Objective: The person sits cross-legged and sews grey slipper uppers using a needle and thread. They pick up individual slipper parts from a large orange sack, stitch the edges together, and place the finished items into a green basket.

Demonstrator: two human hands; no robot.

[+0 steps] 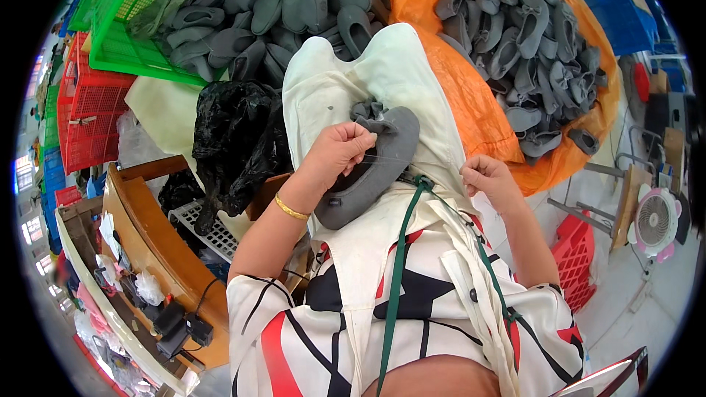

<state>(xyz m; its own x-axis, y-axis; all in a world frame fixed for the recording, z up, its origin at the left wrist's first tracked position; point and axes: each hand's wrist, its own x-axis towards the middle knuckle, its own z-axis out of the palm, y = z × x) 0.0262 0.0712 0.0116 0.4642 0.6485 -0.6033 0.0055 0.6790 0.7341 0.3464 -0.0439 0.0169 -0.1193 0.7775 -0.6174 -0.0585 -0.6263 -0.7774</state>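
A dark grey fabric slipper (390,148) lies at a slant across my lap, with a bunched bow-like piece at its far end. My left hand (340,148) is closed on the slipper's edge, thumb and fingertips pinched near the bow. From there a fine pale thread (412,161) stretches toward my right hand (491,182). That hand is apart from the slipper, over the right side of my lap, its fingers pinched on the thread. A needle, if there is one, is too small to make out. Beneath the slipper a white apron (312,77) covers my knees.
Ahead, many grey slippers (294,0) fill a green crate (143,18). An orange sack (441,81) at the right holds more. To my left are a black plastic bag (239,140) and a wooden drawer unit (158,250). A small fan (656,222) stands far right. A green strap (397,272) hangs down my front.
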